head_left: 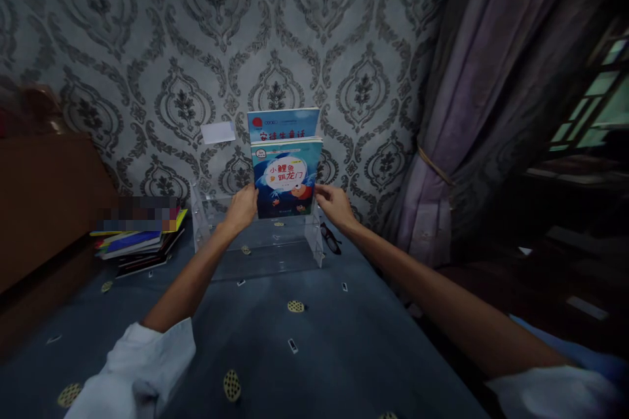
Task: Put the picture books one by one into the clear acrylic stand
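Note:
A picture book with a blue cover and an orange fish (286, 177) stands upright in a clear acrylic rack (260, 249). My left hand (242, 206) grips its lower left edge. My right hand (334, 203) holds its lower right edge. Behind it, a taller book with a blue top (284, 124) stands in the rack's back tier against the wall. Both arms reach forward over the blue patterned cloth (295, 347).
A stack of flat books (140, 242) lies left of the rack. Dark glasses (331, 239) rest right of the rack. A brown wooden board (44, 203) stands at far left, a purple curtain (472, 124) at right. A white note (218, 132) is stuck on the patterned wall.

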Action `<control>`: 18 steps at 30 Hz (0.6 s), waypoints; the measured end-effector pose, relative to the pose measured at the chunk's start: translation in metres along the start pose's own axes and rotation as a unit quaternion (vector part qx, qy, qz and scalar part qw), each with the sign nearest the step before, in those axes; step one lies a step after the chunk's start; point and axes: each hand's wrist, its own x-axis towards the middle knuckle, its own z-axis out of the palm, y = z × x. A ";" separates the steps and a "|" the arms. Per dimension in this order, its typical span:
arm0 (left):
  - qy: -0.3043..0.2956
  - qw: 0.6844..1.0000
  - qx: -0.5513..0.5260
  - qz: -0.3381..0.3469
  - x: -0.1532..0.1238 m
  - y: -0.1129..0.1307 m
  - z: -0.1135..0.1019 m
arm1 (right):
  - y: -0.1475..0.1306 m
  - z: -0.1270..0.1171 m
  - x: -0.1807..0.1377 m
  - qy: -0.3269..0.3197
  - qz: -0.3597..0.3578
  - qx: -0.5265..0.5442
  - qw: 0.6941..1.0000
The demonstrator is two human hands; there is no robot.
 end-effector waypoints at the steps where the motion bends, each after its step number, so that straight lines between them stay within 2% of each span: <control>1: 0.001 1.000 -0.002 0.004 -0.002 0.000 0.000 | 0.000 0.000 -0.002 0.003 0.001 0.001 1.000; 5: 0.012 1.000 0.000 0.022 -0.021 -0.001 -0.002 | -0.001 0.002 -0.020 0.019 0.003 0.001 1.000; 8: 0.052 0.997 0.035 0.054 -0.048 -0.004 -0.001 | -0.009 0.004 -0.048 0.013 0.003 -0.003 1.000; 10: 0.074 0.994 0.049 0.071 -0.072 -0.008 0.001 | -0.020 0.010 -0.074 -0.015 -0.006 -0.006 1.000; 14: 0.087 0.994 0.037 0.052 -0.120 -0.026 0.000 | -0.062 0.036 -0.134 -0.165 -0.075 0.033 0.983; 18: 0.127 0.991 0.037 -0.031 -0.157 -0.058 -0.007 | -0.121 0.079 -0.199 -0.320 -0.117 0.117 0.933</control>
